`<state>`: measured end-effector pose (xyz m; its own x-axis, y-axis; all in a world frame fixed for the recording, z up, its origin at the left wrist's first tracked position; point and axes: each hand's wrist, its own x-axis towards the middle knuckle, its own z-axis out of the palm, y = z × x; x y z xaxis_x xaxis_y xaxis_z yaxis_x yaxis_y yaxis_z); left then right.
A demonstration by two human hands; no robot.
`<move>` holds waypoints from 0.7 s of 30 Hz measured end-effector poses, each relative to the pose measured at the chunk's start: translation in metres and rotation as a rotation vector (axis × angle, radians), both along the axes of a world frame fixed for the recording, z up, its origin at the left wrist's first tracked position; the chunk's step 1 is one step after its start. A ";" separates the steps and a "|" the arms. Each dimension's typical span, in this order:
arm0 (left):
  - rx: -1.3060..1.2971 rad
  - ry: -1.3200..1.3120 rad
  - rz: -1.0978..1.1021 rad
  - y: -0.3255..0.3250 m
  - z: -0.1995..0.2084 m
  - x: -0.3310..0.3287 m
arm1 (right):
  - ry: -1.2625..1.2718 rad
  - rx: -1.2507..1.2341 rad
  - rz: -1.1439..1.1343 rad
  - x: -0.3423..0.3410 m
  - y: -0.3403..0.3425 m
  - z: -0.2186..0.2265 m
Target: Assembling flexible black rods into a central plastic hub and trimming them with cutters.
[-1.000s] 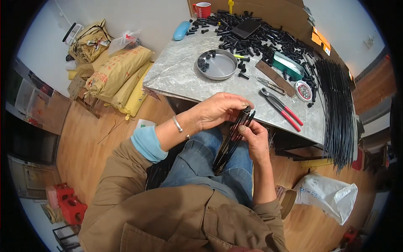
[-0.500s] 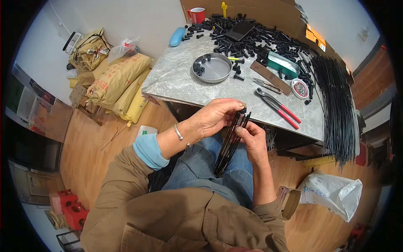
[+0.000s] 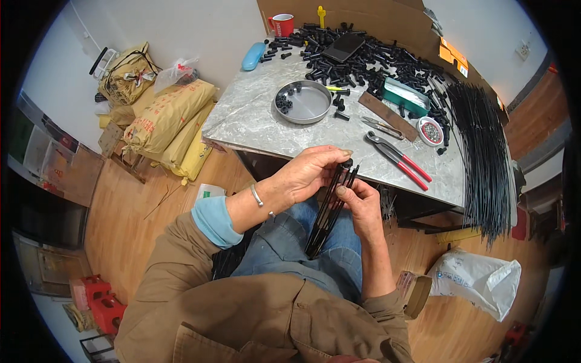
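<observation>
Over my lap I hold a bundle of thin black rods, gathered at a small round black head, like a folded umbrella frame. It stands slanted, its lower end against my jeans. My left hand, with a silver bracelet at the wrist, is closed at the upper end, thumb and fingertips on the black head. My right hand pinches the rods just below, thumb on the near side. Some of its fingers are hidden behind the rods.
On the marbled table stand a round metal tray with black pieces and red-handled pincers. Black bolt-like parts pile up behind, a dark phone on top. Long black rods overhang the right edge. Stuffed sacks lie left.
Both hands keep their hold on the rods; their position shifts only slightly. The whole view has moved a little, so the table things sit slightly further left.
</observation>
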<state>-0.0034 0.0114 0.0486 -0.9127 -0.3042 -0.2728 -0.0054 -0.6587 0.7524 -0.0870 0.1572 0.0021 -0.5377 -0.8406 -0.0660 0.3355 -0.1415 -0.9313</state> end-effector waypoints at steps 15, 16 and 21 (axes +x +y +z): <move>-0.092 -0.018 0.000 0.010 0.005 -0.008 | -0.007 0.003 -0.047 -0.005 0.003 -0.004; -0.095 -0.018 -0.003 0.012 0.006 -0.009 | -0.011 0.000 -0.057 -0.005 0.004 -0.004; -0.184 0.014 0.016 0.014 0.005 -0.012 | 0.028 0.037 -0.090 -0.004 0.007 0.002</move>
<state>-0.0158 0.0254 0.0541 -0.9107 -0.3620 -0.1989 0.0150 -0.5102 0.8599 -0.0913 0.1641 0.0039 -0.6130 -0.7860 -0.0804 0.2972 -0.1352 -0.9452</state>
